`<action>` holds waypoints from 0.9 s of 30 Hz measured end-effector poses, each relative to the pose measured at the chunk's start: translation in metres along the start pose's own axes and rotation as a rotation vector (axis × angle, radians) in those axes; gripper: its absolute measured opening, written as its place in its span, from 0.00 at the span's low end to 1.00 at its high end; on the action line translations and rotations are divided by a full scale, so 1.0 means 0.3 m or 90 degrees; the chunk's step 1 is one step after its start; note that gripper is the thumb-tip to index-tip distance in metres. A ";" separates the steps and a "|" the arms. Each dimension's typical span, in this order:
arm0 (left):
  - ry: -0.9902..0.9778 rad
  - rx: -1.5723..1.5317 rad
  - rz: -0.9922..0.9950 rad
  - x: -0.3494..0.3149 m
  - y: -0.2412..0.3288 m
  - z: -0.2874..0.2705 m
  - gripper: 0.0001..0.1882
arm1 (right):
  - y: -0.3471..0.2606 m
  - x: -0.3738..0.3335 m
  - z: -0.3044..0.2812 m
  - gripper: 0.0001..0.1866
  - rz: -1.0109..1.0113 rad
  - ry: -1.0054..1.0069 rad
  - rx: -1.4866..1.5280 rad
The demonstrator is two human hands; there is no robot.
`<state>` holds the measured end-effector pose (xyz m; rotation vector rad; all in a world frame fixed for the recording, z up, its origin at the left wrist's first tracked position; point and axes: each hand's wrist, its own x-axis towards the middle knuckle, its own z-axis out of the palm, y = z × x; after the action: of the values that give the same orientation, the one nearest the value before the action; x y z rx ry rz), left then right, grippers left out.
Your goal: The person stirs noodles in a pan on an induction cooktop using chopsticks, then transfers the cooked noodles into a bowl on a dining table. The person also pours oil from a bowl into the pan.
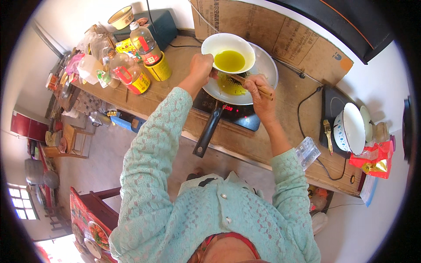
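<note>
My left hand (201, 70) grips the left edge of a white bowl (211, 45). Yellow-green liquid (230, 61) that looks like oil lies in it. The bowl hangs above a light frying pan (268, 65) and hides part of it. More yellow liquid (234, 89) shows on the pan's bottom, over a dark patterned patch. My right hand (261, 94) is closed around wooden chopsticks (265, 91), whose far ends point left beneath the bowl's near rim. The pan sits on a black induction cooker (247, 121) with lit red digits, its black handle (208, 133) pointing toward me.
Left on the counter stand oil bottles (142, 41), a yellow tin (158, 68) and plastic bags. At right are a white enamel basin (349, 128), a brush (328, 131), a red packet (377, 160) and a black cord (299, 107). Cardboard (280, 37) leans behind.
</note>
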<state>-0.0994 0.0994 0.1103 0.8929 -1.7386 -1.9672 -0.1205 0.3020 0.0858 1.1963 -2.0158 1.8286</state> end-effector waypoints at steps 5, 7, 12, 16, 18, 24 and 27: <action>0.040 -0.005 -0.036 -0.002 0.025 -0.009 0.15 | -0.034 0.045 -0.050 0.09 -0.034 -0.018 -0.081; 0.043 -0.023 -0.038 -0.005 0.030 -0.017 0.15 | -0.029 0.043 -0.063 0.09 -0.047 0.019 -0.070; -0.001 -0.036 -0.045 0.014 0.024 -0.057 0.18 | 0.014 -0.022 -0.056 0.10 -0.041 0.145 0.024; -0.002 -0.048 -0.055 0.015 0.014 -0.058 0.18 | 0.047 -0.103 -0.013 0.11 0.089 0.101 0.025; -0.006 -0.057 -0.069 0.021 0.003 -0.050 0.18 | 0.075 -0.132 0.021 0.11 0.116 0.053 0.004; -0.055 -0.065 -0.061 0.001 -0.024 -0.038 0.18 | 0.053 -0.116 0.134 0.11 0.024 0.086 -0.002; -0.024 -0.049 -0.081 0.000 -0.022 -0.034 0.19 | 0.042 -0.106 0.149 0.10 0.059 0.148 0.062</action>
<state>-0.0916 0.0931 0.1034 0.9673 -1.6501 -2.1308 -0.0907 0.2750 0.0466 0.8775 -1.9027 2.0240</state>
